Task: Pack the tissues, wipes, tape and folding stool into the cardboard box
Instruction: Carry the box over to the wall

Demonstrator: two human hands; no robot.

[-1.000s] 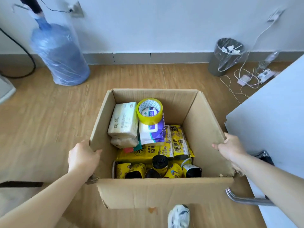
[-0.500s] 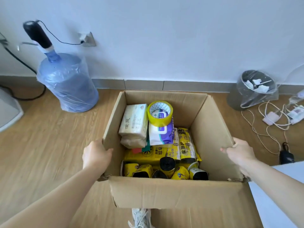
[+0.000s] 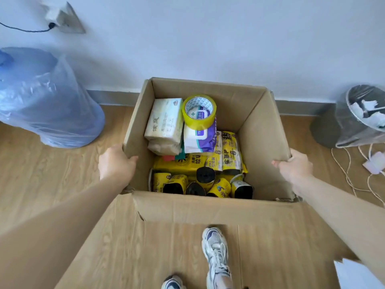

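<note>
An open cardboard box (image 3: pixel 262 130) is held off the wooden floor, close to the white wall. My left hand (image 3: pixel 115 163) grips its left wall, and my right hand (image 3: pixel 295 166) grips its right wall. Inside, two cream tissue packs (image 3: pixel 164 122) are stacked at the back left. A white and purple wipes pack (image 3: pixel 199 142) lies beside them, with a yellow tape roll (image 3: pixel 199 112) on top. Yellow packs and rolls of bin bags (image 3: pixel 200 178) fill the bottom. No folding stool shows.
A large blue water bottle in plastic (image 3: pixel 43 99) stands on the left. At the right there is a grey bin with a plastic liner (image 3: pixel 358 115), and white cables with a charger (image 3: pixel 373 163) beside it. My shoes (image 3: pixel 216 257) show under the box's front flap.
The box, held in both hands, has moved forward toward the wall. The white tabletop and metal handle at the right have left the view, and my shoes now appear below.
</note>
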